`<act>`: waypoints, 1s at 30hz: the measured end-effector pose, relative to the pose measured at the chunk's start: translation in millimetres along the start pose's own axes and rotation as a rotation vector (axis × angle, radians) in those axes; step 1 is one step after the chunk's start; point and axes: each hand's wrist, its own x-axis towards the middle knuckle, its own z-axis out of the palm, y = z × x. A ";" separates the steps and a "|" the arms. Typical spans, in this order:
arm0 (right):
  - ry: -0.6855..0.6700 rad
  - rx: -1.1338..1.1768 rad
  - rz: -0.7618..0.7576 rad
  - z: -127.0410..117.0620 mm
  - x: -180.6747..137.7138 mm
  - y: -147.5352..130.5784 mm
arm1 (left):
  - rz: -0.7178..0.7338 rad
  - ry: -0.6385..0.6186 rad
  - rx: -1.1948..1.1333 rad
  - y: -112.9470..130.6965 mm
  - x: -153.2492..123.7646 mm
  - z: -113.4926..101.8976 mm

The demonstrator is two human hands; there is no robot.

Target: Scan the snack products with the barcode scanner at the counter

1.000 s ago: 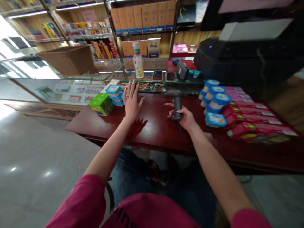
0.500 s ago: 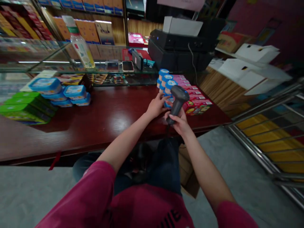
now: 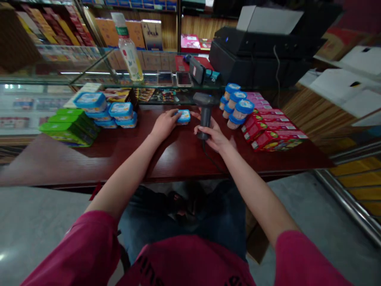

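Observation:
My left hand (image 3: 164, 124) grips a small blue-lidded tub (image 3: 183, 116) that rests on the dark red counter (image 3: 125, 151). My right hand (image 3: 214, 137) is wrapped round the handle of a dark barcode scanner (image 3: 204, 113), held upright with its head just right of the tub. The scanner's cable runs down off the counter edge toward me. A stack of similar blue-lidded tubs (image 3: 104, 109) lies to the left, and another group of blue-lidded cups (image 3: 236, 107) stands to the right.
Green flat boxes (image 3: 67, 127) sit at the counter's left, red and pink boxes (image 3: 272, 129) at its right. Behind is a glass display case (image 3: 89, 79) with a clear bottle (image 3: 127, 49) on top, and a black register printer (image 3: 258, 55).
My left hand took a tub from the right-hand group and set it in the counter's middle. My right hand lowered the scanner upright beside it. The view swung back left.

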 end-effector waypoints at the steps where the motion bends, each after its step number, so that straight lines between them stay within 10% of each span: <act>1: -0.016 0.002 0.007 7.4 14.0 7.2 | -0.035 0.019 0.012 -15.8 -6.1 -10.3; 7: 0.022 -0.009 0.056 30.3 66.3 41.4 | -0.132 0.141 -0.004 -49.4 -24.5 -24.5; 30: 0.053 0.145 0.115 25.4 66.9 46.2 | -0.429 0.526 -0.071 -59.1 -2.3 -8.1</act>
